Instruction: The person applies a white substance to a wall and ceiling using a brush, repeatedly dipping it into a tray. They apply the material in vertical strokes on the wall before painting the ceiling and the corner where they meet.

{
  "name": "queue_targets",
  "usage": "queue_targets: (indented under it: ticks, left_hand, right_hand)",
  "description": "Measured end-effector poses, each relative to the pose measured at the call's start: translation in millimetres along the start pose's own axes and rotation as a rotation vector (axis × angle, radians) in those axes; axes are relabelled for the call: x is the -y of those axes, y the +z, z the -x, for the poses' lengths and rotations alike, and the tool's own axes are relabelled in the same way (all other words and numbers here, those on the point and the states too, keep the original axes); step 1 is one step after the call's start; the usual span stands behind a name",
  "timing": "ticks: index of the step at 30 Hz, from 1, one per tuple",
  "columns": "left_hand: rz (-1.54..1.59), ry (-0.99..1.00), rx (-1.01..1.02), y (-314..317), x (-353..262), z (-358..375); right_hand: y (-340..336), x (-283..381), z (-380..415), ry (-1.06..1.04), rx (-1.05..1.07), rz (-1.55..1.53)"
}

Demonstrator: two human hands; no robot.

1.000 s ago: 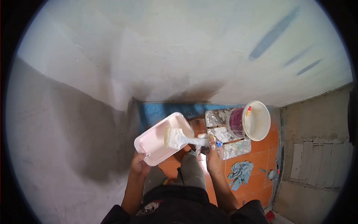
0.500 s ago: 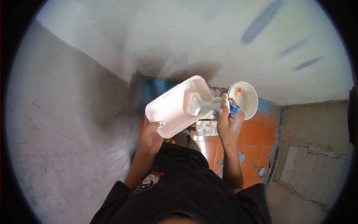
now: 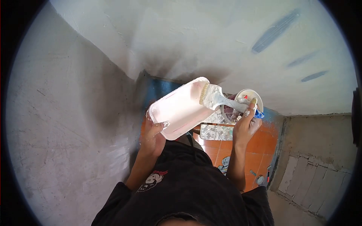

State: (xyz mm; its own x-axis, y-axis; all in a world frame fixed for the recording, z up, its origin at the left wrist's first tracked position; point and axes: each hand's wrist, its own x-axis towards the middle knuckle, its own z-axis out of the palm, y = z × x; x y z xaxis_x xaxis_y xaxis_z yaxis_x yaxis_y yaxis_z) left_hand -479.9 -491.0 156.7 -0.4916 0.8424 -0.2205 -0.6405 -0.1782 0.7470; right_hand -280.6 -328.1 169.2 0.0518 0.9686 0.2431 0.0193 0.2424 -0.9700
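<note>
A white rectangular paint tray [image 3: 177, 116] is tilted in front of my body, its inside coated white. My left hand [image 3: 154, 135] grips its near left corner, thumb over the rim. In my right hand [image 3: 246, 122] is a wide paintbrush [image 3: 222, 99], held by the handle with its blue end sticking out past the fingers. The paint-caked bristles point left and overlap the tray's right end. Behind the right hand stands a white bucket [image 3: 257, 94] with a small red-tipped thing inside, partly hidden by the fingers.
A paint-spattered bench [image 3: 217, 132] stands below the tray and bucket. Orange tiles [image 3: 256, 145] cover the floor, with rags and scraps [image 3: 261, 179] at the right. A whitish wall [image 3: 196, 37] rises ahead; a grey wall [image 3: 68, 124] is close on the left.
The paintbrush has moved right, from over the tray's inside to its right end, and turned so the bristle edge shows. The left hand still holds the tray.
</note>
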Motion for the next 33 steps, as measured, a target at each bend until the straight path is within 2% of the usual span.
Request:
queue_targets:
  ticks: [2, 3, 4, 7, 10, 13, 16, 17, 18, 20, 23, 26, 30, 33]
  left_hand:
    - [0.025, -0.022, -0.036, -1, -7, -3]
    - [0.009, -0.004, -0.054, 41, -25, 29]
    - [0.005, -0.001, -0.031, 41, -25, 26]
    - [-0.019, 0.008, 0.031, 41, -34, 19]
    - [-0.044, 0.008, 0.069, 25, -66, 13]
    - [-0.054, -0.011, 0.091, 10, -84, 2]
    - [-0.097, -0.006, 0.110, 4, -96, 3]
    - [-0.100, -0.019, 0.122, -5, -104, -11]
    - [-0.108, -0.027, 0.133, -7, -107, -14]
    - [-0.115, -0.047, 0.146, -14, -108, -22]
    - [-0.109, -0.055, 0.148, -29, -104, -24]
    - [-0.080, -0.067, 0.163, -68, -100, -34]
    - [-0.052, -0.101, 0.210, -85, -109, -42]
    - [-0.053, -0.138, 0.205, -107, -93, -37]
  right_hand:
    - [7, -3, 1, -0.120, -0.071, 0.152]
    - [-21, 29, -2, -0.180, -0.102, 0.157]
    - [-20, 23, -5, -0.249, -0.134, 0.205]
    - [-10, 45, -6, -0.117, -0.240, 0.041]
    - [10, 35, -5, -0.408, -0.250, 0.339]
    - [40, 58, 10, 0.082, -0.150, -0.177]
    - [59, 56, 12, -0.125, -0.024, -0.014]
    - [80, 57, 10, -0.063, 0.002, -0.036]
    - [84, 53, 9, -0.167, 0.093, -0.005]
    - [91, 42, 13, -0.026, 0.173, -0.050]
    - [100, 43, 21, -0.020, 0.154, 0.004]
    - [121, 6, 43, 0.079, 0.079, 0.020]
    - [144, 6, 56, 0.153, -0.046, -0.073]
    - [151, -27, 74, 0.077, -0.137, -0.089]
